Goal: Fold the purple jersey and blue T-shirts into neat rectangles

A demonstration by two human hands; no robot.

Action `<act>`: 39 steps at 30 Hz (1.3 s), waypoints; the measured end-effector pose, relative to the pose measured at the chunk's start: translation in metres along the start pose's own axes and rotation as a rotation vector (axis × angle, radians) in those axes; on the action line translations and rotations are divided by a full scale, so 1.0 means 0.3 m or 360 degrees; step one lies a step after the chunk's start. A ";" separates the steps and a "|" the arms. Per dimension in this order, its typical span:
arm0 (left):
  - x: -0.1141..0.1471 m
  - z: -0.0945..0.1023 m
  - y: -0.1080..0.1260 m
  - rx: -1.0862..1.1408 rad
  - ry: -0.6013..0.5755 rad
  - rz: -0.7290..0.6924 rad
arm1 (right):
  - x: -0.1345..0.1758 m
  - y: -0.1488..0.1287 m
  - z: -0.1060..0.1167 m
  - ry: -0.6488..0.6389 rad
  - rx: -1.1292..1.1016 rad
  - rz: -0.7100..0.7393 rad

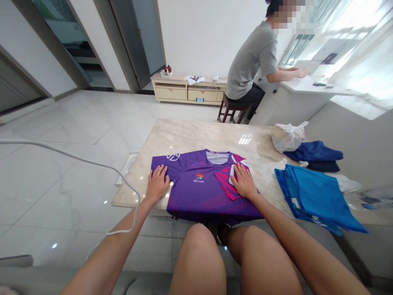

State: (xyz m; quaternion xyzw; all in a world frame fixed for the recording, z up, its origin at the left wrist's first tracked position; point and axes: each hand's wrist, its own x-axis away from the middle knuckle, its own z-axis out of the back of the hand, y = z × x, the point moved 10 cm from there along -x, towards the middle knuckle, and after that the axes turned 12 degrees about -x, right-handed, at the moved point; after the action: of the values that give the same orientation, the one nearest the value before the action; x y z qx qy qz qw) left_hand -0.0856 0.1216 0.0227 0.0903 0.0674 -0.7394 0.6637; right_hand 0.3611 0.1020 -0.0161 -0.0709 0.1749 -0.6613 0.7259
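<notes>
A purple T-shirt (196,196) lies front side up on the marble-topped table (196,131), its collar pointing away from me and its hem hanging at the near edge. Its pink-striped sleeve (229,184) is folded inward over the chest. My right hand (245,182) rests flat on that sleeve, fingers extended. On the other side, my left hand (158,184) lies spread on the purple sleeve with the white emblem, which stays stretched outward. Neither hand grips the cloth. A small orange and green logo marks the chest.
To the right lie folded blue clothes (319,196), a navy garment (316,153), a white plastic bag (288,135) and a clear bottle (374,198). A white cable (76,155) crosses over my left forearm. Beyond the table, a person (254,61) sits on a stool beside a low cabinet (172,91).
</notes>
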 end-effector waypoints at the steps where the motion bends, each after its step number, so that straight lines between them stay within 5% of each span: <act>1: 0.000 -0.001 0.000 0.0000 -0.0002 0.0000 | 0.000 0.001 0.000 0.0008 -0.0013 0.0000; 39: -0.003 -0.005 -0.002 0.0006 -0.0007 -0.0006 | -0.003 0.005 0.001 0.0009 -0.0001 -0.0029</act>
State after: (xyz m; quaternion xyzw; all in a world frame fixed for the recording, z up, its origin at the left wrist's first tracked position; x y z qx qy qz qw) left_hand -0.0859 0.1229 0.0215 0.0897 0.0648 -0.7410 0.6623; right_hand 0.3626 0.1030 -0.0162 -0.0709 0.1764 -0.6681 0.7194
